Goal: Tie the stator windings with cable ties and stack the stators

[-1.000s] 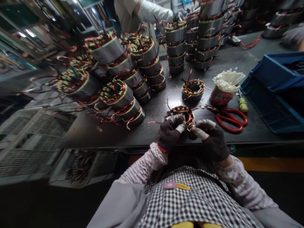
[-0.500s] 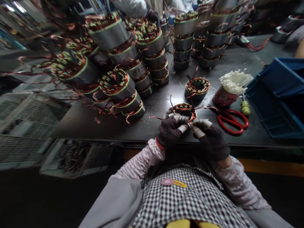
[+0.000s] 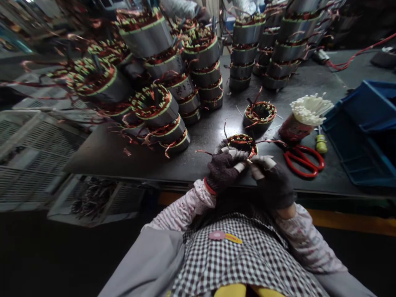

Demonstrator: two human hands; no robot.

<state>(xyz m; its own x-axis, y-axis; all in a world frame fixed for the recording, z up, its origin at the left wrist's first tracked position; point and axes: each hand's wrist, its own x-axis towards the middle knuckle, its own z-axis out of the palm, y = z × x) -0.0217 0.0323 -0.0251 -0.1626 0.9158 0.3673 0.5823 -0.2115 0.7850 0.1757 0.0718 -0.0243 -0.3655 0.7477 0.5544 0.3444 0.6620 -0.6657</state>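
Observation:
A wound motor stator (image 3: 243, 140) with copper coils sits at the table's front edge. My left hand (image 3: 223, 167), in a dark glove with taped fingertips, is closed around its near left side. Close by, my right hand (image 3: 274, 177), gloved and taped alike, pinches a short copper wire (image 3: 249, 161) at the stator's near rim. The fingertips of both hands nearly meet there, hiding part of the wire. Loose leads stick out from the stator to the left, right and upward. Just behind stands a second stator (image 3: 260, 115).
Stacks of stators (image 3: 157, 107) crowd the left and back of the table (image 3: 108, 159). To the right are red-handled scissors (image 3: 305, 161), a cup (image 3: 293, 128) of white sticks, a yellow-green-handled tool (image 3: 320, 142) and blue bins (image 3: 355, 136). White crates (image 3: 27, 156) stand at left.
The view has shifted slightly. My right hand's fingers have turned a little at the wire, while my left hand keeps its place. A person's arm at the right edge has gone out of view.

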